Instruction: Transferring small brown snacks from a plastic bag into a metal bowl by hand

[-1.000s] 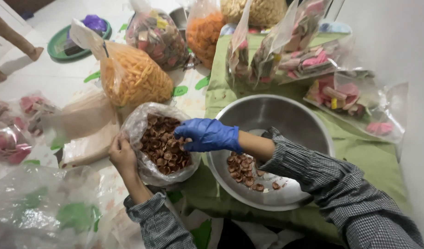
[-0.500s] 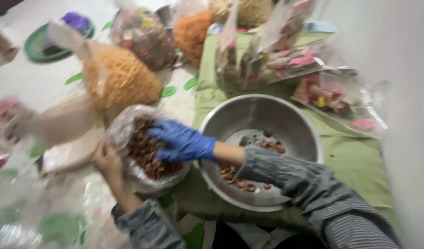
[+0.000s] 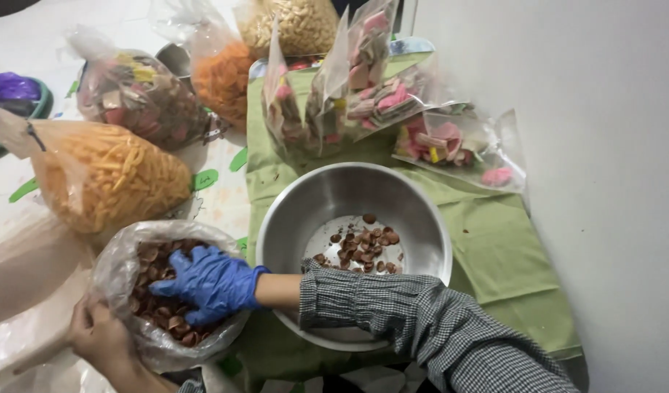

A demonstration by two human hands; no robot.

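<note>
- Right hand [image 3: 207,282]: blue glove, reaching across the bowl rim into the open chip bag. Fingers spread flat over the brown chips, not closed on anything. A second ago it hovered at the bag's mouth; it now lies deeper among the chips.
- Left hand [image 3: 101,336]: bare, clamped on the near edge of the chip bag, holding the mouth open. Grip matches the earlier pictures.
- Chip bag [image 3: 123,256]: clear plastic, partly filled with small brown round chips, just left of the bowl and touching it.
- Bowl [image 3: 421,225]: steel, on the green cloth [image 3: 502,262]. A small scatter of the same brown chips sits on its bottom; the pile looks much as it did a second ago.
- Reading: the hand has gone back into the bag for another scoop; most chips remain bagged.
- Orange stick bag [image 3: 109,178]: lies beyond the chip bag, untouched.
- Mixed and pink snack bags [image 3: 451,142]: behind the bowl, well apart from both hands.
</note>
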